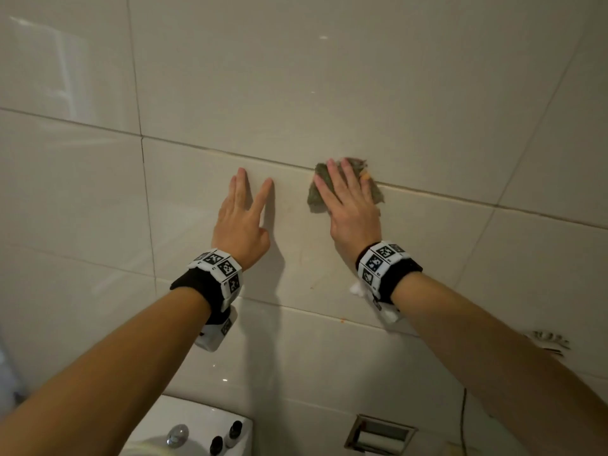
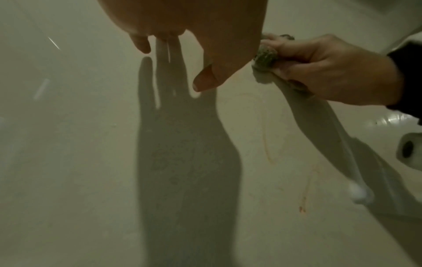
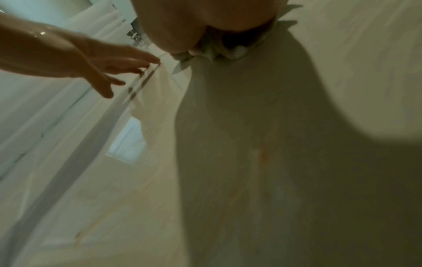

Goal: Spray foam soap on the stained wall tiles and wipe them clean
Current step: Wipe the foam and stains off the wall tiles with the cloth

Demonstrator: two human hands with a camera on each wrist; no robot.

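Note:
My left hand (image 1: 245,212) lies flat on the beige wall tile (image 1: 427,258) with its fingers spread, holding nothing. To its right, my right hand (image 1: 347,195) presses a crumpled grey-green cloth (image 1: 315,196) against the wall with straight fingers, right on the horizontal grout line. In the left wrist view the cloth (image 2: 266,57) is bunched under the right hand (image 2: 331,70). A blob of white foam (image 1: 357,288) clings to the tile below my right wrist. Faint orange streaks (image 2: 302,207) mark the tile between the hands. No foam soap bottle is in view.
Below stands a white toilet cistern (image 1: 204,413) with a chrome flush button (image 1: 177,434) and two small dark-capped bottles (image 1: 227,436). A recessed toilet paper holder (image 1: 378,436) sits in the wall at the lower right. A small wall fitting (image 1: 549,342) is beside my right forearm.

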